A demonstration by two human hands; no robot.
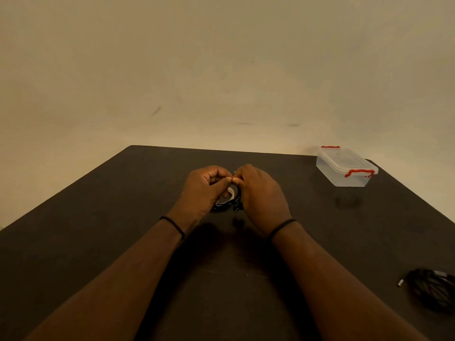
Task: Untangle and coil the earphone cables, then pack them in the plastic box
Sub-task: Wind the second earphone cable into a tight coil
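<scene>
**Securing the coil: both hands on one earphone cable at mid-bench**

Holding a small bundle of black earphone cable (225, 205) just above the dark bench (98, 217), the left hand (205, 190) and right hand (261, 193) meet thumb to thumb at the top of the loop. Fingers of both hands are curled in tight. The left thumb and forefinger appear to pinch a thin end near the point of contact, and the right fingers (242, 179) close on the same spot. A pale strip (231, 192), possibly a tie or label, shows between the palms; what it is cannot be told. Part of the bundle is hidden behind the hands.

Judgement: the step in hand looks like finishing or fastening a coil, not packing it.

Recommendations for this step:
- Keep one hand fixed on the loops so they do not spring apart while the other works the free end.
- Wrap or tuck the end snugly without kinking the cable near the plug or earbuds.
- Check that no stray loop hangs below the bundle before release.

A second dark coiled cable (433, 292) lies on the bench at the near right edge, well apart from the hands. The clear plastic box (344, 167) with red clips stands at the far right corner, its lid seated, so it will need opening before anything goes in.
</scene>
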